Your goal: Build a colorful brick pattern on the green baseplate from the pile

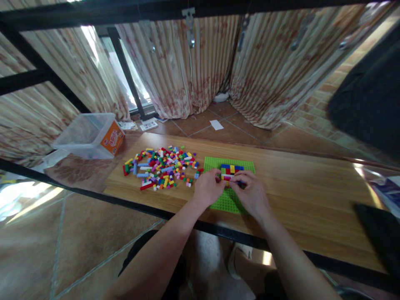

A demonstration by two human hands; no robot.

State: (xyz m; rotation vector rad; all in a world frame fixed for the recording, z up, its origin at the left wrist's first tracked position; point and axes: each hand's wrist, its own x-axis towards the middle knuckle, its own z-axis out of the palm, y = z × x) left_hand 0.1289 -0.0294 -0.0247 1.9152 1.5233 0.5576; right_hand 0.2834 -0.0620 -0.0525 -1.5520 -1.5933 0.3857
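A green studded baseplate (pixel 226 204) lies on the wooden table. On it stands a compact block of toy bricks (pixel 232 168) in blue, red, yellow, white and pink. My left hand (pixel 208 187) is closed at the block's left side, with its fingertips curled in; what they pinch is hidden. From the right, my right hand (pixel 251 193) reaches over the plate, thumb and fingers pinched at the block's near edge. A small dark blue brick (pixel 240 182) shows under its fingers, partly covered.
Left of the plate, many loose toy bricks (pixel 167 166) of mixed colours are spread over the wooden table (pixel 296 191). A clear plastic box (pixel 90 135) with an orange label stands beyond the table's left end. A dark flat object (pixel 375 233) lies at the right end.
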